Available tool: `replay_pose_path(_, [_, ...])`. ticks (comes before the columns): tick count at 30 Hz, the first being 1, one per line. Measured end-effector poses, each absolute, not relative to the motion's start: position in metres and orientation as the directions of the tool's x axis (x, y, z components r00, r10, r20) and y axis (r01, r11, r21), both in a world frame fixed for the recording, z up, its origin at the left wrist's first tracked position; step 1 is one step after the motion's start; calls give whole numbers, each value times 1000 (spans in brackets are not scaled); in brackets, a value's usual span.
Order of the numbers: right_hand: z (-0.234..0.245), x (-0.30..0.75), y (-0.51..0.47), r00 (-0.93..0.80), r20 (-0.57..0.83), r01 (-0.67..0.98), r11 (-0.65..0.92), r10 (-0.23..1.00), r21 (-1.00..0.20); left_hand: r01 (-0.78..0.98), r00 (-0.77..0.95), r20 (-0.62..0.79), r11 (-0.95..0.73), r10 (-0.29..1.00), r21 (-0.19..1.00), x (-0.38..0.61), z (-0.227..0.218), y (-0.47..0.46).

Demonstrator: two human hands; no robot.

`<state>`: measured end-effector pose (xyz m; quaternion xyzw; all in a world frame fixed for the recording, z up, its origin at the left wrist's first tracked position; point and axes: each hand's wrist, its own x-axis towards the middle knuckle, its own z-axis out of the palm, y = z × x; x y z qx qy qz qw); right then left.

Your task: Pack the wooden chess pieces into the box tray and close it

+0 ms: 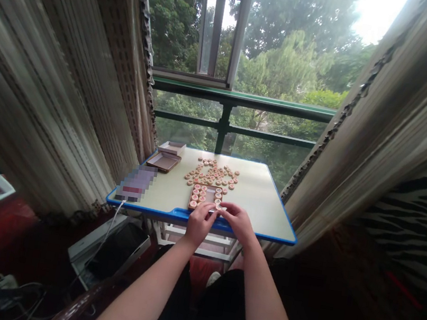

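Note:
A shallow box (190, 199) at the table's near edge holds round wooden Chinese chess pieces. Two columns of red-marked pieces (196, 196) fill its left side, and another column (218, 196) lines its right side. At the near right corner, the fingertips of both hands meet around one Chinese chess piece (218, 204). My right hand (238, 220) pinches it from the right. My left hand (199, 223) is closed against it from the left, partly covering the box's near edge. Many loose pieces (215, 172) lie scattered just beyond the box.
The pale table (259, 199) has a blue rim. Two open box parts, a white one (172, 147) and a brown one (164, 161), lie at back left. A blurred-out device (135, 183) with a white cable is at left. Curtains (100, 84) flank the window railing (246, 101).

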<state>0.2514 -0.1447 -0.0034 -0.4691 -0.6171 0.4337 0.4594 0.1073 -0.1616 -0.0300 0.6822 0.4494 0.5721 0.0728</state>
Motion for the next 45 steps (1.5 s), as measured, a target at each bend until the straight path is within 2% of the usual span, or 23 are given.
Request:
replay_pose_path(10, [0, 248, -144, -154, 180, 260, 215, 972, -941, 584, -34, 603, -474, 797, 659, 103, -23, -156])
replay_pose_path(21, [-4, 249, -139, -174, 180, 330, 230, 968, -916, 622, 3, 559, -439, 829, 648, 103, -17, -154])
replay_pose_path(28, [-6, 243, -142, -130, 312, 543, 331, 941, -772, 631, 29, 569, -457, 822, 627, 103, -15, -157])
replay_pose_path(45, [-7, 237, -146, -70, 380, 629, 337, 922, -701, 671, -8, 536, -393, 844, 629, 107, -16, -158])
